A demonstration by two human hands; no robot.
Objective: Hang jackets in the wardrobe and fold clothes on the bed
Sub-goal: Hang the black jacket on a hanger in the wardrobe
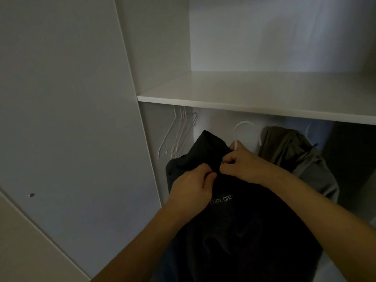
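A black jacket with pale lettering on its front hangs in front of me, below the wardrobe shelf. A white hanger sticks up out of its collar, hook uppermost. My left hand pinches the jacket's fabric just under the collar. My right hand grips the collar and the stem of the white hanger together. An olive-grey jacket hangs to the right, behind my right forearm. The hanging rail is hidden by the shelf.
The white shelf runs across above the hanging space. Several bare clear hangers hang at the left, by the wardrobe's side panel. A white wardrobe door stands at the left. Dark clothing hangs at the far right.
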